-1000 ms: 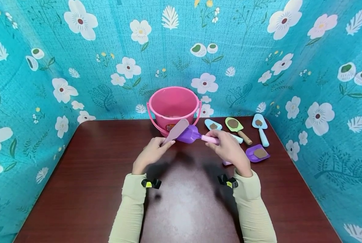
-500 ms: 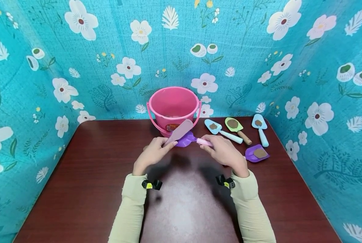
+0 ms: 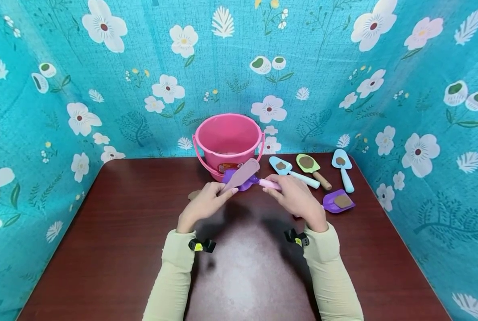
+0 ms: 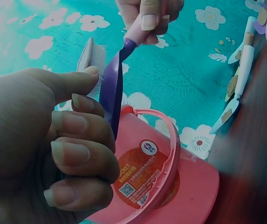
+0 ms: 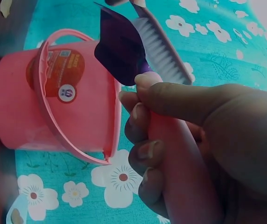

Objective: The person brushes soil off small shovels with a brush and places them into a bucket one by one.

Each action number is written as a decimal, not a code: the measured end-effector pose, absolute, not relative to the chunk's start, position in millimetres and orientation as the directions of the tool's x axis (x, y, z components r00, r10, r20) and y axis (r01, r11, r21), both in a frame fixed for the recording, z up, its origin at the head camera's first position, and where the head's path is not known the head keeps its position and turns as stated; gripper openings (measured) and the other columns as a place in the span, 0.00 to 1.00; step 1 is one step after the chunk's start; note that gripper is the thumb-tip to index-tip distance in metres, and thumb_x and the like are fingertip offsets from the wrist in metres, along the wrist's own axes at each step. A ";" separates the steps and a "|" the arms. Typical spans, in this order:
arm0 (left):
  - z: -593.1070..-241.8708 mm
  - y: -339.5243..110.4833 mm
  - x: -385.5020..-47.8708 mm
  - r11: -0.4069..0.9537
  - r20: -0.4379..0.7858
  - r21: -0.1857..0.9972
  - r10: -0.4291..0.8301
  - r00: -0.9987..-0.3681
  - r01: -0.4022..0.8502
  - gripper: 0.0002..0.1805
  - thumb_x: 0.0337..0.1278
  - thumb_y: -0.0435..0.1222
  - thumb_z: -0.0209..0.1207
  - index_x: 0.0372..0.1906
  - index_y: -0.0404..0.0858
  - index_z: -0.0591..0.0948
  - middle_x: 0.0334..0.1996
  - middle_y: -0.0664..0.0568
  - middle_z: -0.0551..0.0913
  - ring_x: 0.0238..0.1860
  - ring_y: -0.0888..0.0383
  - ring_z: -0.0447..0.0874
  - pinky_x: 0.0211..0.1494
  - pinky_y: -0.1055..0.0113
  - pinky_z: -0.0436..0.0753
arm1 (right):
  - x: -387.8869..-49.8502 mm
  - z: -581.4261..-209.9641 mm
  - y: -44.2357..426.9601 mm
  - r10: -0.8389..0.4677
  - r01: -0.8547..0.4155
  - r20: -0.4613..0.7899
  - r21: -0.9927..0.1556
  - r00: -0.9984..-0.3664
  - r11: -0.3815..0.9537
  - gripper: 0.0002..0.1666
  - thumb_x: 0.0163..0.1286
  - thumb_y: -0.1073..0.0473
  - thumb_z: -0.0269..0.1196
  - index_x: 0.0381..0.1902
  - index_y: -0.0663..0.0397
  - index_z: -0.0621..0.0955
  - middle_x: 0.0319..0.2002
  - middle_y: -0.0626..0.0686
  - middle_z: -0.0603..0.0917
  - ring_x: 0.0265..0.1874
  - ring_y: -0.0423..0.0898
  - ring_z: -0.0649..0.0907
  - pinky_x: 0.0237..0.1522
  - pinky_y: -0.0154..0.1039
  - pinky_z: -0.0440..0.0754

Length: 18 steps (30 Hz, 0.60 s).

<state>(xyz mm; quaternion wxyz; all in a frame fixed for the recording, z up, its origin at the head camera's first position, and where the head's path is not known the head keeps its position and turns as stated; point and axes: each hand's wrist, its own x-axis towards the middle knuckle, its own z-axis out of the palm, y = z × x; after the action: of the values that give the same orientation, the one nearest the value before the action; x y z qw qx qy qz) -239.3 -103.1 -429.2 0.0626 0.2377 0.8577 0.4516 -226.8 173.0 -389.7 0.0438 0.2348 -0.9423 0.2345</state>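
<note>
My left hand [image 3: 204,204] grips a mauve brush [image 3: 248,170], which slants up to the right over a purple shovel blade. White bristles of the brush [image 5: 165,49] face the blade in the right wrist view; whether they touch it, I cannot tell. In my right hand [image 3: 294,195] is the pink handle of the toy shovel [image 3: 248,184], its blade pointing left. Both tools are held up in front of the pink bucket [image 3: 231,133], above the table. The left wrist view shows the shovel blade [image 4: 112,93] edge-on beside my left fingers.
Several small trowels and shovels with brown patches lie at the back right, among them a green trowel [image 3: 308,163], a light blue trowel [image 3: 340,159] and a purple shovel [image 3: 338,201]. A brown piece [image 3: 193,195] lies beside my left hand. Floral cloth [image 3: 142,89] hangs behind the table.
The shovel has moved left along with my right hand. The brush has shifted a little to the right and now crosses over the shovel blade.
</note>
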 end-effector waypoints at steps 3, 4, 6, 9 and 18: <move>-430.9 -105.2 -240.6 0.517 0.092 0.787 0.441 -0.893 0.337 0.24 0.72 0.50 0.58 0.20 0.44 0.71 0.15 0.56 0.65 0.18 0.61 0.61 0.22 0.69 0.59 | -225.5 -389.3 176.5 -0.408 -0.453 0.197 -0.428 -0.891 0.782 0.16 0.70 0.50 0.68 0.51 0.51 0.85 0.32 0.47 0.83 0.32 0.47 0.79 0.37 0.44 0.76; -431.7 -106.2 -241.1 0.533 0.083 0.780 0.429 -0.900 0.327 0.24 0.72 0.52 0.57 0.21 0.45 0.71 0.15 0.56 0.65 0.18 0.60 0.61 0.22 0.68 0.59 | -225.0 -389.0 177.7 -0.403 -0.451 0.202 -0.427 -0.892 0.784 0.17 0.70 0.50 0.69 0.51 0.51 0.85 0.33 0.48 0.84 0.33 0.47 0.80 0.38 0.45 0.76; -433.4 -108.5 -242.4 0.561 0.063 0.770 0.406 -0.912 0.303 0.25 0.72 0.54 0.57 0.21 0.45 0.71 0.16 0.56 0.65 0.18 0.60 0.61 0.22 0.67 0.58 | -224.2 -387.8 180.2 -0.395 -0.448 0.212 -0.425 -0.894 0.786 0.16 0.69 0.50 0.69 0.51 0.51 0.85 0.34 0.49 0.85 0.33 0.47 0.80 0.39 0.46 0.77; -436.1 -112.1 -244.2 0.575 0.033 0.773 0.386 -0.922 0.269 0.25 0.71 0.56 0.56 0.21 0.46 0.71 0.16 0.55 0.65 0.19 0.59 0.62 0.22 0.66 0.59 | -223.3 -386.6 183.7 -0.385 -0.446 0.226 -0.428 -0.895 0.786 0.17 0.69 0.51 0.69 0.51 0.51 0.85 0.36 0.49 0.86 0.34 0.47 0.81 0.39 0.46 0.77; -440.3 -123.9 -252.9 0.492 0.058 0.827 0.406 -0.912 0.271 0.24 0.74 0.49 0.57 0.20 0.42 0.71 0.15 0.55 0.63 0.18 0.59 0.58 0.24 0.68 0.59 | -224.1 -383.1 196.2 -0.341 -0.422 0.253 -0.449 -0.905 0.787 0.20 0.68 0.51 0.70 0.54 0.52 0.85 0.42 0.53 0.88 0.37 0.50 0.83 0.37 0.47 0.78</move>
<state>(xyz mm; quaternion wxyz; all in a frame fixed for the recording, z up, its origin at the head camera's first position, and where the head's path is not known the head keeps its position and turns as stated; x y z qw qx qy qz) -252.9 -123.9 -440.3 0.0725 0.1966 0.8608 0.4638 -224.1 196.2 -383.1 0.0794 0.2026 -0.9420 0.2555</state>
